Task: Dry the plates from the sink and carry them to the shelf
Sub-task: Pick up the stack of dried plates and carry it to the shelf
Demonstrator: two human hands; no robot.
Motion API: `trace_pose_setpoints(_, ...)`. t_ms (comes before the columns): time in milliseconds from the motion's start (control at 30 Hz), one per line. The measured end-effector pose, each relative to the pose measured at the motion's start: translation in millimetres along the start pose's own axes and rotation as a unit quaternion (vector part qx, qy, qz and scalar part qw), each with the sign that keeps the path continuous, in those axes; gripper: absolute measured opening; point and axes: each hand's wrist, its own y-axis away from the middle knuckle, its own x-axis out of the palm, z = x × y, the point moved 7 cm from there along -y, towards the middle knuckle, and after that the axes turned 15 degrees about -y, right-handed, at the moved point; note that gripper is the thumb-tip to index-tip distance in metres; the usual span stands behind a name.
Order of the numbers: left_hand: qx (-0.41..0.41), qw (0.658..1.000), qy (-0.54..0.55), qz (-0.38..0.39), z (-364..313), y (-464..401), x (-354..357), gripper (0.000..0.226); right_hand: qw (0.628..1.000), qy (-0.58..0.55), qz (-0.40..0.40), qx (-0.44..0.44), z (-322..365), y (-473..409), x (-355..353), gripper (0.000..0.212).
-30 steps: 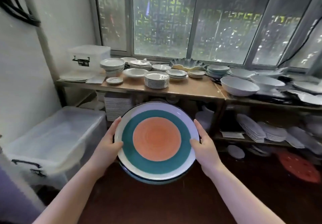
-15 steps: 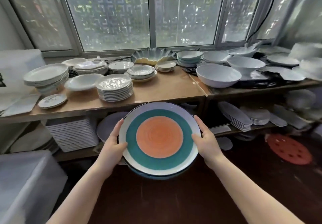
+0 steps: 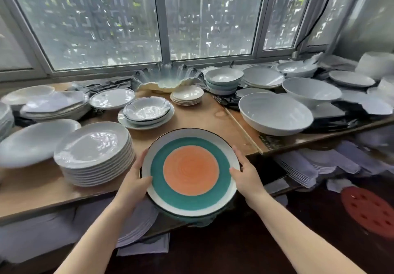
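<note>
Both hands hold one stack of plates between them, the left hand gripping its left rim and the right hand its right rim. The top plate has an orange centre, a teal ring and a white border; at least one more teal edge shows beneath, the exact count unclear. The stack's far edge overlaps the front of the wooden shelf. Just left of the left hand stands a stack of white plates, about nine. Beyond the right hand sit two large white bowls. Windows run behind.
</note>
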Motion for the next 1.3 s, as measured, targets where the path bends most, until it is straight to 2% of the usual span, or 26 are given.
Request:
trace_pose_setpoints(133, 0.008, 0.999, -0.024, 0.034, -3, -101, 16, 0.08, 0.999, 0.03, -0.026, 0.005, -10, -82, -2, 0.062)
trace_pose_setpoints(367, -0.075, 0.992, -0.013, 0.101, 13, -234, 71, 0.083, 0.996, 0.07, -0.045, 0.036, -48, -219, -22, 0.061)
trace_pose_setpoints(667, -0.129, 0.989, 0.016, 0.071, 27, -360, 131, 0.087, 0.993, 0.098, -0.014, 0.066, -84, -387, -36, 0.06)
trace_pose_setpoints(900, -0.13, 0.991, 0.008, 0.043, 39, -417, 147, 0.084, 0.992, 0.024, -0.083, 0.09, -104, -444, -40, 0.058)
trace_pose_setpoints(1133, -0.157, 0.987, -0.012, 0.031, 47, -449, 151, 0.078, 0.988, 0.027, -0.123, 0.09, -112, -473, -42, 0.054)
trace_pose_setpoints(1300, -0.176, 0.98, -0.077, 0.046, 50, -462, 148, 0.08, 0.984, 0.014, -0.147, 0.097, -111, -486, -42, 0.05)
